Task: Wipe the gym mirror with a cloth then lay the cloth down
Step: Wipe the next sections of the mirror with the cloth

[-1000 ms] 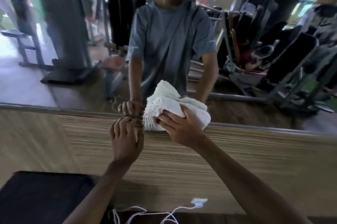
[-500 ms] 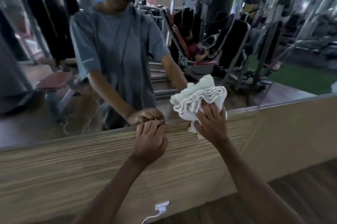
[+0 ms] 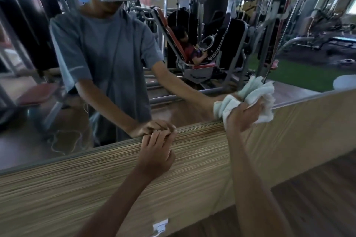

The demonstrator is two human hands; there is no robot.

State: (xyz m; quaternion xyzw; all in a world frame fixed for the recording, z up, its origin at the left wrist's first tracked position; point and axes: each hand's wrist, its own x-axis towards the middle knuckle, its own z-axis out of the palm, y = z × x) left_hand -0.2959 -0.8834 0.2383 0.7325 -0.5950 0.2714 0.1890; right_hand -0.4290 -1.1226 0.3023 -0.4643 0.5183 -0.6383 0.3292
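Head view, right hand (image 3: 243, 119) gripping cloth (image 3: 266, 111) against mirror (image 3: 300, 74), left hand (image 3: 156, 157) curled, perhaps empty, palm hidden

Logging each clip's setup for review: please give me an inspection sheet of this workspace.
Surface: large wall mirror above a striped wood-grain panel.
Job's things: bunched white terry cloth, held at the mirror's lower edge.
Clutter: nothing seen.
Hands: right hand grips the cloth; left hand, fingers curled, rests at the mirror's bottom frame.
Cables: white cable at a white wall socket, low on the panel.
Surroundings: weight machines reflected in the mirror; dark wooden floor.
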